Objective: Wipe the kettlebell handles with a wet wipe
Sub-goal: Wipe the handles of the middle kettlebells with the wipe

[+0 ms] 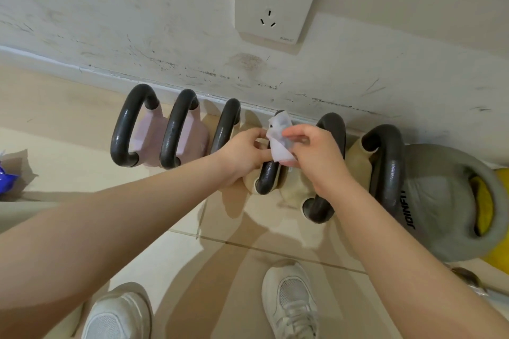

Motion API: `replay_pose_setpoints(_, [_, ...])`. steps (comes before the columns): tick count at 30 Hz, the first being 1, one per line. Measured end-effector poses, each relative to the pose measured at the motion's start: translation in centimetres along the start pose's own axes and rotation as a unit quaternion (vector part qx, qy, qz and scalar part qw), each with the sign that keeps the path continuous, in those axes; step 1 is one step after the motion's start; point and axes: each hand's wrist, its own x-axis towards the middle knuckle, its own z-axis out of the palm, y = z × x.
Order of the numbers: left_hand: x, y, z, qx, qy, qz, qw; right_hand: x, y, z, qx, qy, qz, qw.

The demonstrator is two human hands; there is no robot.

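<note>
A row of kettlebells stands on the tiled floor (170,261) against a scuffed white wall (110,22), their dark handles arching upward. Both hands meet over the fourth handle (267,177) from the left, which belongs to a cream kettlebell (293,192).

The wet wipe (279,137) is a crumpled white sheet held between the two hands, draped over the upper part of that handle and seemingly touching it — the fingers hide the exact contact. The left hand (245,155) pinches the wipe's left edge with thumb and curled fingers, its knuckles just beside the third handle (224,126). The right hand (316,157) grips the wipe's right side from above, fingers curled round it, with the fifth handle (329,162) passing behind and beneath it.

Further left stand two pink kettlebells (154,137); to the right is a sixth dark handle (388,162), then a large grey kettlebell (440,201) lettered JOINFIT. A wall socket (275,5) sits above the row. White trainers (289,303) show at the bottom, and a blue packet (7,176) lies at the left edge.
</note>
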Motion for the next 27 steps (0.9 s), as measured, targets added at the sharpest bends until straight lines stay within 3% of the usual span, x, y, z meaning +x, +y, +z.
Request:
replay_pose_setpoints(3, [-0.3, 0.1, 0.1, -0.021, -0.007, -0.014, 1.0, 0.2, 0.9, 0.4, -0.12, 0.051, -0.05, 0.99])
replay_pose_setpoints(6, [-0.4, 0.0, -0.1, -0.019, -0.024, -0.011, 0.999, 0.7, 0.8, 1.9, -0.064, 0.038, -0.008, 0.997])
replay_pose_setpoints(11, [-0.6, -0.2, -0.7, -0.006, -0.042, -0.004, 0.999, 3.3, -0.5, 2.7, 0.071, 0.052, 0.142, 0.986])
replay_pose_setpoints(16, [-0.3, -0.2, -0.7, 0.011, -0.035, -0.011, 0.999, 2.6, 0.3, 3.1, 0.056, 0.033, 0.118, 0.991])
replay_pose_setpoints(21, [-0.3, -0.7, -0.4, 0.022, -0.043, -0.025, 0.999, 4.6, -1.3, 3.1, 0.066, 0.083, 0.149, 0.983])
replay_pose_setpoints(27, [-1.1, -1.4, -0.6, 0.065, -0.037, -0.013, 0.997, 4.0, -0.5, 3.5, -0.028, 0.075, 0.058, 0.995])
